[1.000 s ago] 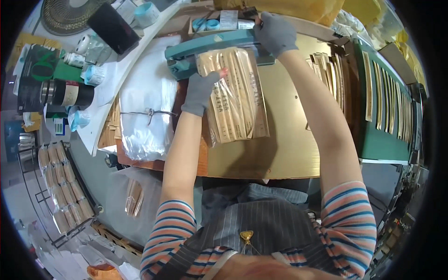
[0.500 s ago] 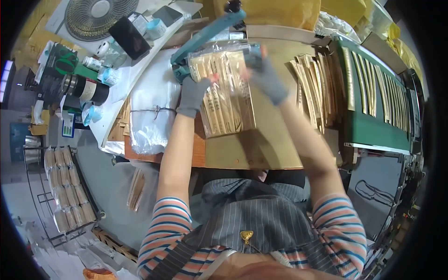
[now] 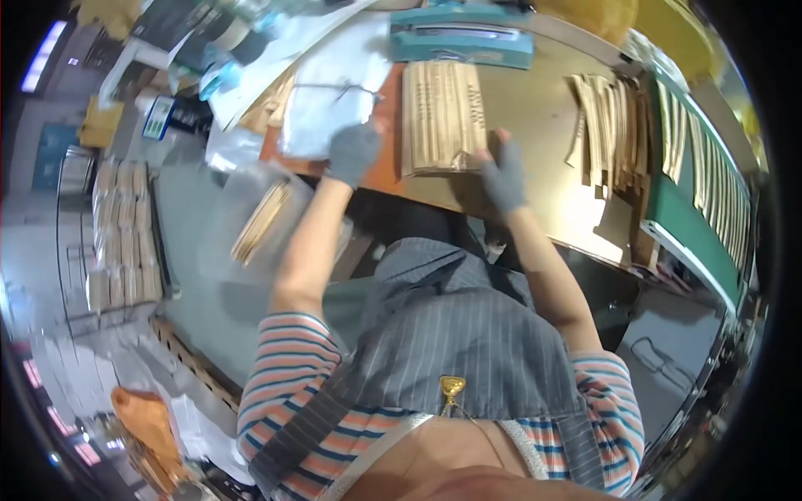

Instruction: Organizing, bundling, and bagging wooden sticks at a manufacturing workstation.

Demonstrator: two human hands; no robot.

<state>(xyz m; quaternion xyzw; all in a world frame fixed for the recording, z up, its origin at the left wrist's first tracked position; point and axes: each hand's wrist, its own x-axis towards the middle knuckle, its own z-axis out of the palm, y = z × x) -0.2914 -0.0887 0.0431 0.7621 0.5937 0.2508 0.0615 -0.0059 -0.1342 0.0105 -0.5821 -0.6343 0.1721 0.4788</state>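
Note:
A clear-bagged bundle of narrow brown paper packets [image 3: 444,117] lies on the table, its packets side by side with dark print. My right hand [image 3: 505,175], in a grey fingerless glove, is at the bundle's lower right corner. Its thumb and forefinger are spread, with the thumb by the bundle's edge. To the left, my left hand [image 3: 355,154] wears a matching glove and is over the table's front edge, beside a stack of clear plastic bags [image 3: 322,104] tied with string. Its fingers are turned from view and blurred. Behind the bundle sits a blue bag sealer [image 3: 464,37], its arm lowered.
More loose brown packets [image 3: 606,125] lie at the right, next to a green board [image 3: 697,209] holding rows of them. A wire rack [image 3: 67,242] with bagged packets stands at the far left. Below the table's left side, a clear bag holds some packets [image 3: 261,221].
Both hands have come off the bagged bundle and drawn back toward me, the left one farther left. The sealer's raised arm has come down. My view has turned and shifted.

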